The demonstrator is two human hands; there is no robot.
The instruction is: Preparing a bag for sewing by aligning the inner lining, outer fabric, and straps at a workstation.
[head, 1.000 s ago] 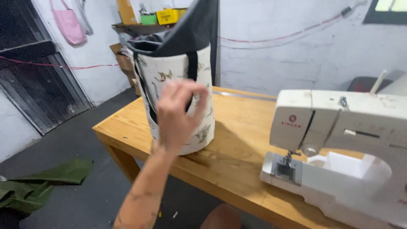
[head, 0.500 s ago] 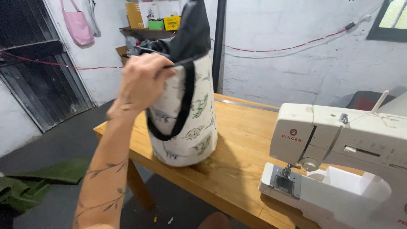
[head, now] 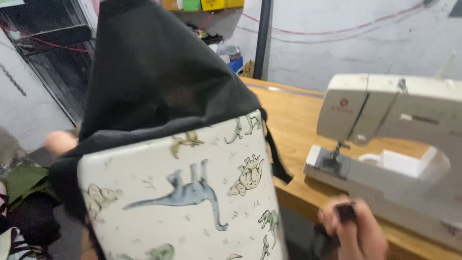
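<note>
A fabric bag (head: 192, 192) fills the left and middle of the head view, held up close to the camera. Its lower part is white with a dinosaur print and its upper part (head: 154, 82) is black cloth. My left hand (head: 60, 142) is mostly hidden behind the bag's left edge; only a fingertip shows, gripping the black cloth. My right hand (head: 356, 231) is at the bottom right, fingers closed on a small black strap piece (head: 346, 212) that hangs from the bag's side.
A white sewing machine (head: 385, 139) stands on the wooden table (head: 288, 110) at the right. A dark pole (head: 262, 38) and a shelf with yellow and green boxes (head: 202, 5) are behind. Green fabric (head: 24, 178) lies on the floor at left.
The bag has come off the table and up close to the camera. My right hand has come into view at the lower right, holding a black strap piece.
</note>
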